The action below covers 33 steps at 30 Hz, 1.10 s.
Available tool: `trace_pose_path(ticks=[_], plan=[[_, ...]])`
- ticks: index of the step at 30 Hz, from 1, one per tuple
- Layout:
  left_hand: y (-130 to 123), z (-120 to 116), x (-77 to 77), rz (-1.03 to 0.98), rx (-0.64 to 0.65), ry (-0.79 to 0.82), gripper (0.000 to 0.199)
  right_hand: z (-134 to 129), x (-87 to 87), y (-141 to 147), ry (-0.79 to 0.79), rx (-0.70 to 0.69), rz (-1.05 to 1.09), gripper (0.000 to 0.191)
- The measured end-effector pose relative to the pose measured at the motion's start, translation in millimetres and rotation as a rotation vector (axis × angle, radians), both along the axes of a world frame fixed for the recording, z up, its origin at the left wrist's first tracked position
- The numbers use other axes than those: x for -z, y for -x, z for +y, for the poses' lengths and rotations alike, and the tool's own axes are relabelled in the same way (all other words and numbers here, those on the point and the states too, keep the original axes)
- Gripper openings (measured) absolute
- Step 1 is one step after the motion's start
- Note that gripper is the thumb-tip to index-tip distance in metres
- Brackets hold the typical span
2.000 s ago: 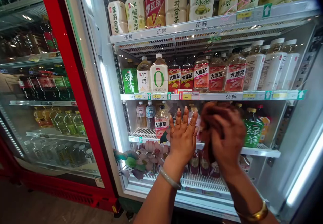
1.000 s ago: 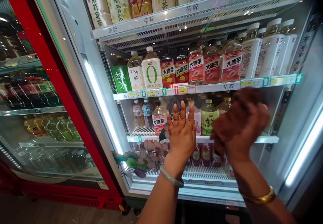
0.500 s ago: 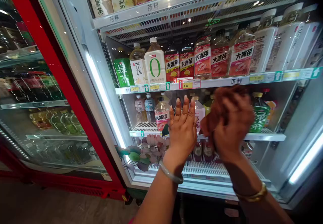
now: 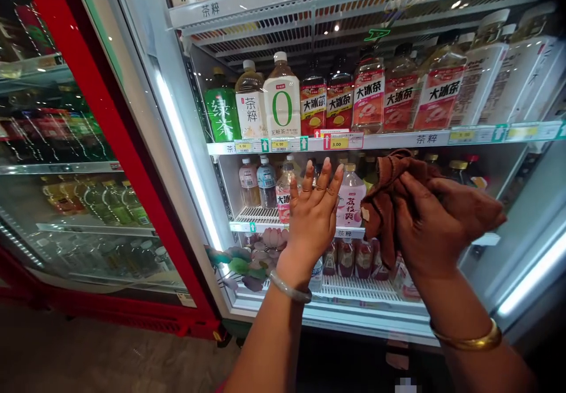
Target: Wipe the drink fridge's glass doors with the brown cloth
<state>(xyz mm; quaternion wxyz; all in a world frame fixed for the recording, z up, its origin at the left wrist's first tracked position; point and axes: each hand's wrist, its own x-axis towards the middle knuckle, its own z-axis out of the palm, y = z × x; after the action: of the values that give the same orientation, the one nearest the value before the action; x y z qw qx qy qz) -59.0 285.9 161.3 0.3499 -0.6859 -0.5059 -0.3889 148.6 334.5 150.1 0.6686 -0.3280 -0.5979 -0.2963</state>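
A brown cloth point(image 4: 382, 207) is bunched in my right hand point(image 4: 435, 222), whose fingers are wrapped round it. It hangs in front of the middle shelf, right of a pink-labelled bottle point(image 4: 351, 198). My left hand point(image 4: 312, 213) is raised with its fingers spread and holds nothing. Its palm faces the cooler's glass; whether it touches the glass cannot be made out. Behind the left hand is a bottle with a red and white label point(image 4: 283, 199), partly hidden. A flower decal point(image 4: 260, 257) lies low on the glass, left of my left wrist.
Tea bottles point(image 4: 282, 101) line the shelf point(image 4: 393, 141) above my hands. A red-framed cooler point(image 4: 132, 198) with more drinks stands on the left. Dark bottles point(image 4: 363, 258) sit on the bottom rack. The floor point(image 4: 132, 351) shows at the lower left.
My right hand has moved right and a little down with the cloth, which is now less blurred. The left hand remains spread and has shifted slightly left. The view has tilted slightly.
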Motion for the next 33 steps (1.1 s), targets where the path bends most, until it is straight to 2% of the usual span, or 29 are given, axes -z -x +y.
trace_pose_path(ticks=[3, 5, 8, 11, 13, 16, 18, 19, 21, 22, 23, 25, 27, 28, 31, 33], plan=[[0, -2, -0.4, 0.009, 0.022, 0.029, 0.068, -12, -5.5, 12, 0.060, 0.123, 0.023, 0.034], [1, -3, 0.2, -0.001, 0.020, 0.029, 0.069, -12, -1.2, 17, 0.089, 0.083, -0.052, 0.045], [2, -3, 2.0, -0.046, -0.001, 0.010, 0.068, -5, 18.2, 25, 0.060, -0.004, -0.185, 0.069], [5, -3, 2.3, -0.039, -0.011, 0.001, 0.069, 0, 31.4, 38, 0.012, -0.089, -0.305, 0.072], [9, -4, 0.7, -0.049, -0.029, -0.004, 0.072, -1, 23.5, 47, -0.042, -0.168, -0.461, 0.064], [21, -6, -3.6, -0.097, -0.060, -0.022, 0.077, -1, -8.6, 48, -0.103, -0.169, -0.645, 0.054], [31, -8, -6.2, -0.126, -0.080, -0.043, 0.078, 1, -25.7, 41, -0.071, -0.104, -0.563, 0.053], [37, -9, -7.1, -0.135, -0.089, -0.053, 0.077, 2, -28.3, 37, -0.038, -0.074, -0.464, 0.054], [47, -11, -7.8, -0.144, -0.102, -0.071, 0.075, 1, -20.6, 36, 0.030, -0.061, -0.261, 0.059], [52, -11, -8.0, -0.142, -0.102, -0.075, 0.074, 0, -12.2, 39, 0.042, -0.084, -0.232, 0.060], [57, -13, -8.1, -0.136, -0.099, -0.074, 0.074, -2, -3.3, 45, 0.034, -0.121, -0.280, 0.060], [65, -16, -8.6, -0.124, -0.089, -0.057, 0.075, -7, 8.1, 61, -0.028, -0.200, -0.560, 0.052], [71, -19, -9.5, -0.115, -0.077, -0.033, 0.078, -10, 3.3, 75, -0.091, -0.245, -0.801, 0.043], [72, -21, -9.8, -0.112, -0.073, -0.022, 0.078, -10, -4.1, 79, -0.107, -0.255, -0.828, 0.041], [73, -22, -8.0, -0.099, -0.065, -0.015, 0.074, -9, -25.0, 76, -0.057, -0.267, -0.659, 0.045], [70, -20, -4.3, -0.098, -0.066, -0.025, 0.070, -9, -22.7, 72, 0.005, -0.249, -0.477, 0.050]])
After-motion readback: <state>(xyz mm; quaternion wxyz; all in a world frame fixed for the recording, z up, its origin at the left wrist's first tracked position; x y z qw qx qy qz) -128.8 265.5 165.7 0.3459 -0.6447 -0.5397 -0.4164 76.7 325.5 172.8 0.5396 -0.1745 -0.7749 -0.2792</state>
